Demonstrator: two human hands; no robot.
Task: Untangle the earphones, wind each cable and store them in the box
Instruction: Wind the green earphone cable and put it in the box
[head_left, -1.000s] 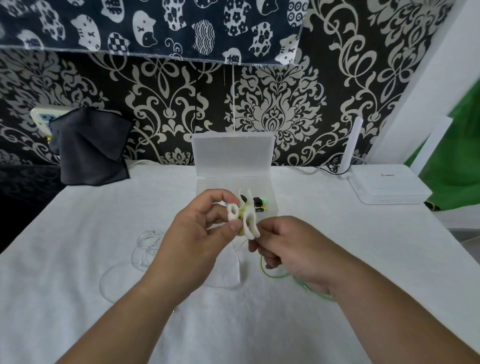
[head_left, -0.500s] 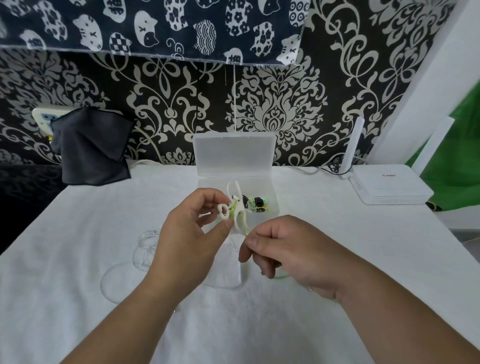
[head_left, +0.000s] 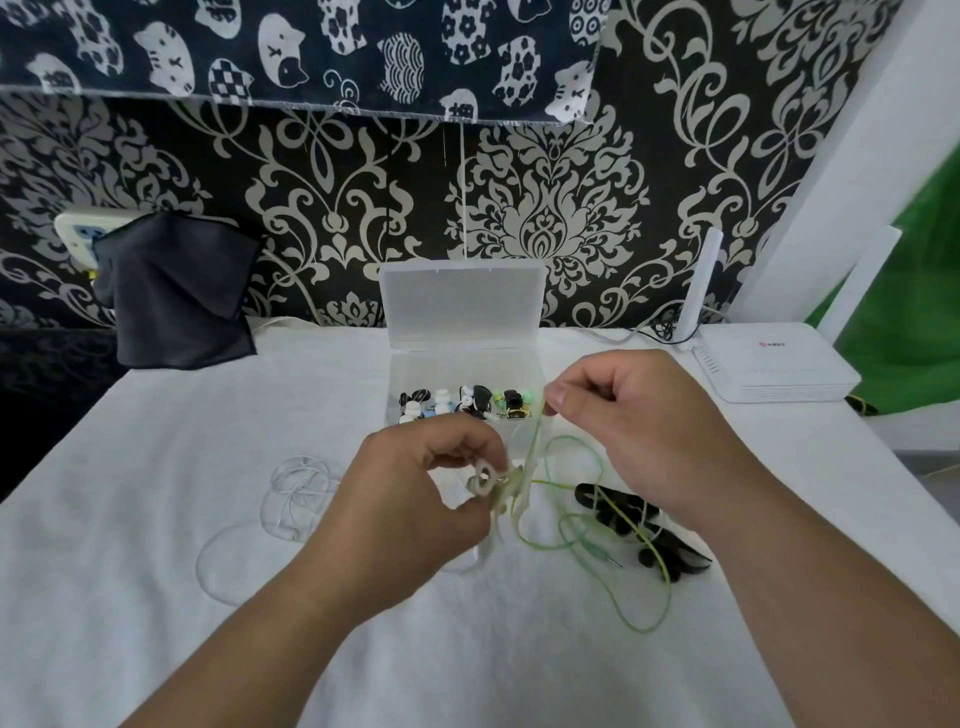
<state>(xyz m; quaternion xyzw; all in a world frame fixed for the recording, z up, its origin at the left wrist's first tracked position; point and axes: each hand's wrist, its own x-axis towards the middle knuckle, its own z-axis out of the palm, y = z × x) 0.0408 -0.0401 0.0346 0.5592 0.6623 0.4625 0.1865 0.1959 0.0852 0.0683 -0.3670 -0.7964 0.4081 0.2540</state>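
Right hand (head_left: 634, 415) has lifted up and away from your left since half a second ago. Then it sat low, just beside the left hand and under the winder. Now it is raised near the front right corner of the clear plastic box (head_left: 524, 364). Its fingers (head_left: 558, 397) are curled, thumb against forefinger, pinching the green earphone cable (head_left: 535, 444).

Left hand (head_left: 415, 499) has dropped lower than before and is now over the table (head_left: 156, 519), in front of the box. Its fingers (head_left: 467, 452) are curled, gripping the white cable winder (head_left: 485, 483) between thumb and fingertips. The winder is blurred, so you cannot tell how many turns are on it.

Green cable runs as one drawn strand from the winder up to the right-hand pinch. The rest lies in loose loops on the table below and right of the hands. Its plug (head_left: 605, 557) rests on the table.

With the right hand raised, a black object (head_left: 618, 512) shows on the table that the hand covered before. Part of the green cable lies across it.

Unchanged:
- A transparent earphone cable (head_left: 296, 493) lies in loops left of the left hand.
- The box stands with its lid (head_left: 462, 301) up.
- Earbuds (head_left: 467, 402) lie inside the box.
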